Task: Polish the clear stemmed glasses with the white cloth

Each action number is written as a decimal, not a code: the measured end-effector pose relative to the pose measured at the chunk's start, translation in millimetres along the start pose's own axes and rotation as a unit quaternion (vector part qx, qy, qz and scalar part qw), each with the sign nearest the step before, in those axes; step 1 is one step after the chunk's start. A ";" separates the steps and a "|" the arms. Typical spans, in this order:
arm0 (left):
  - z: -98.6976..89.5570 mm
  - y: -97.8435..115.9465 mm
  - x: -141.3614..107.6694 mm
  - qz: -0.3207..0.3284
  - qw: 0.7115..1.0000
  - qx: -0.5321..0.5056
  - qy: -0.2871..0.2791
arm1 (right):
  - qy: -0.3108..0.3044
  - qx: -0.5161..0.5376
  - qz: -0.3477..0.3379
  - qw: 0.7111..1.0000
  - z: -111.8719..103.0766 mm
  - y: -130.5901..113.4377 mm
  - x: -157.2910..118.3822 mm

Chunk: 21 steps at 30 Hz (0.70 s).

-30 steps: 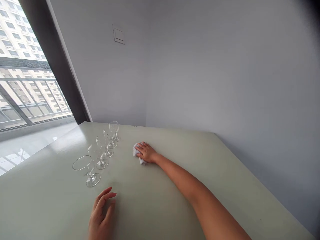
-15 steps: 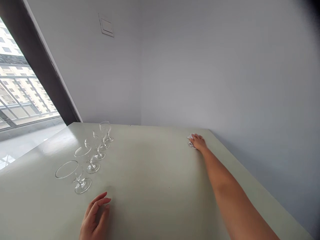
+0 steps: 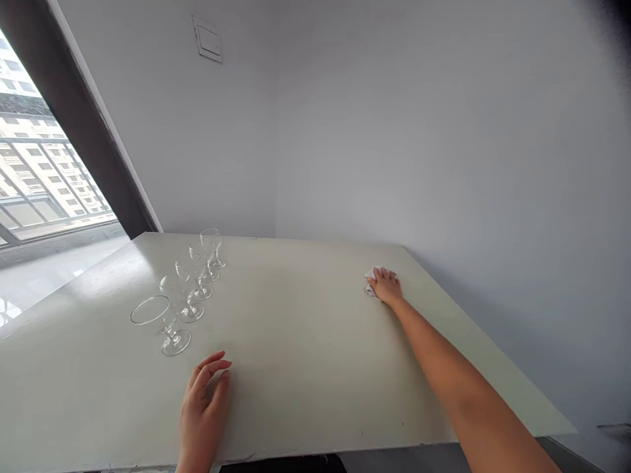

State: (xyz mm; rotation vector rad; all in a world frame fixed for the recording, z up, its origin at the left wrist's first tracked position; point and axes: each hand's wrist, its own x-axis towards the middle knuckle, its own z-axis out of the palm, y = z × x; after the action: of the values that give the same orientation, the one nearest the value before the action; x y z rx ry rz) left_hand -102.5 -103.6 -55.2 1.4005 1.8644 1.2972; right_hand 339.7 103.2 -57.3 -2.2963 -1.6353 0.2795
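My right hand (image 3: 387, 286) presses a crumpled white cloth (image 3: 371, 289) onto the tabletop at the far right, its arm stretched out. Part of the cloth is hidden under the palm and fingers. Near the front, my left hand (image 3: 206, 397) rests by the table surface with its fingers loosely curved and apart, holding nothing. Just beyond it, to the left, stands the nearest stemmed glass (image 3: 176, 343), not touched. Several clear stemmed glasses, up to the farthest one (image 3: 211, 240), form a row running away from me.
A pale table (image 3: 296, 315) reaches to the grey walls at the back. Its front edge (image 3: 290, 454) crosses the bottom of the view, with a dark object (image 3: 286, 464) below. On the back wall is a switch plate (image 3: 209, 41). A dark-framed window (image 3: 44, 157) lies at left.
The view has shifted, bringing the table's front edge into sight. My right hand and the cloth have come slightly nearer. The left hand appears farther up and right, still empty.
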 end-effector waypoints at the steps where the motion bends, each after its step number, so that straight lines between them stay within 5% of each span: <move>1: 0.0 -0.1 0.0 0.000 1.000 -0.004 -0.004 | -0.008 0.019 -0.031 0.999 7.5 -17.5 -6.7; 7: -0.3 -3.5 0.2 -0.012 0.999 -0.045 -0.009 | -0.070 0.161 -0.232 0.957 55.3 -132.3 -94.4; 9: -0.3 -5.2 0.8 -0.012 0.998 -0.055 -0.007 | -0.124 0.302 -0.343 0.881 60.8 -160.3 -145.3; 12: 0.2 -7.2 2.0 -0.020 0.998 -0.057 -0.003 | -0.210 0.380 -0.409 0.802 49.2 -177.1 -222.2; 14: 0.7 -7.7 2.5 -0.020 0.998 -0.061 -0.003 | -0.251 0.418 -0.407 0.772 33.8 -170.3 -256.9; 16: 1.1 -7.1 2.5 -0.019 0.998 -0.067 -0.006 | -0.263 0.417 -0.401 0.772 19.4 -150.0 -268.7; 18: 0.9 -5.0 1.8 -0.024 0.997 -0.067 -0.009 | -0.233 0.365 -0.399 0.808 8.8 -116.0 -257.9; 21: -0.7 0.2 0.0 -0.034 0.998 -0.056 -0.008 | -0.116 0.210 -0.336 0.911 -6.5 -38.5 -217.3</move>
State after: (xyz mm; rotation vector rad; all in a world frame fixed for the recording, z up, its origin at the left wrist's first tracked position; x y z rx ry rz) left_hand -103.0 -103.9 -54.7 1.2771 1.7835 1.3307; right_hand 236.0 -91.1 -41.6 -1.3294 -2.1127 0.6714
